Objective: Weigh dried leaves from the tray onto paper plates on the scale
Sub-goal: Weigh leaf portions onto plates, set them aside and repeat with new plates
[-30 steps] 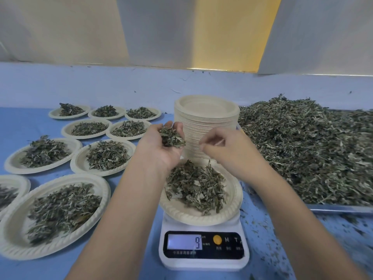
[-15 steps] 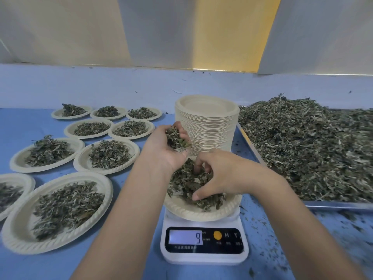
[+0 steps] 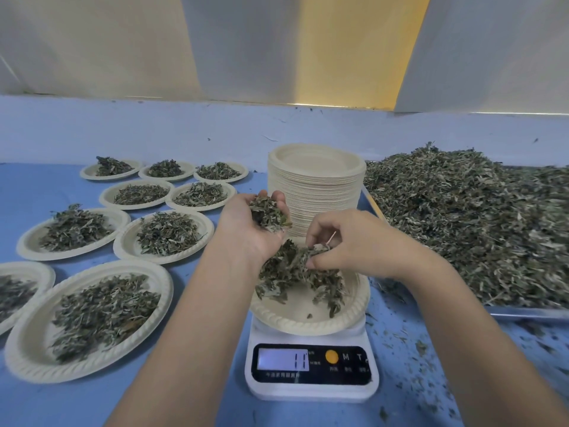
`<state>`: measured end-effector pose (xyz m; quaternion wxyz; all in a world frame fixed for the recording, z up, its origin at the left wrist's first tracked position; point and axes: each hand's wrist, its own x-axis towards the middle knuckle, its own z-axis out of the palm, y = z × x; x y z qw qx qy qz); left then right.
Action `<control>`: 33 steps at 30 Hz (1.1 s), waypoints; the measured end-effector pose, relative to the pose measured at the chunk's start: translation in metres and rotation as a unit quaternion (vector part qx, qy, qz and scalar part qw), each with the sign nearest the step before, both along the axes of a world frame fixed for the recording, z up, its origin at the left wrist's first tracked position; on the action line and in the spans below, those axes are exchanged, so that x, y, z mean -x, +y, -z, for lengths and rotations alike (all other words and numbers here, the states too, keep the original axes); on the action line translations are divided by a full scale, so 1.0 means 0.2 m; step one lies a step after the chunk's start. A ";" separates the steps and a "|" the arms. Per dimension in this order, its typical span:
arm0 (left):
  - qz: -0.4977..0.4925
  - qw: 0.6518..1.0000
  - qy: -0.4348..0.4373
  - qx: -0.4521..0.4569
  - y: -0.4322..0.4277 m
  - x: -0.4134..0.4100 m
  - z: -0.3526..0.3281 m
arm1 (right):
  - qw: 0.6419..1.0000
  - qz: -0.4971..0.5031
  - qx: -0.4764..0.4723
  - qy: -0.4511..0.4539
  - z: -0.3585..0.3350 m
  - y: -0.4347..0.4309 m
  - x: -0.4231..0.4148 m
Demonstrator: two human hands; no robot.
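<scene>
Leaves (image 3: 300,272) pinched by right hand (image 3: 351,241), cupped in left hand (image 3: 246,232), plate stack (image 3: 315,186) behind.

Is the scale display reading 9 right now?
No, the scale display shows 11, with the right hand pinching leaves over the plate on the scale.

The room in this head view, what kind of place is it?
Probably a small herb-portioning workbench: a digital scale, a tall stack of paper plates, and a tray heaped with dried leaves.
</scene>
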<state>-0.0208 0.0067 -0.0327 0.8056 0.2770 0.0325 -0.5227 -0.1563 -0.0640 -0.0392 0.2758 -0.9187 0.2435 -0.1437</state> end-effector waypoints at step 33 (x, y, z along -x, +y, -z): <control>0.033 0.984 -0.143 -0.099 -0.08 0.16 0.02 | 0.967 0.077 -0.033 -0.242 0.02 0.07 -0.10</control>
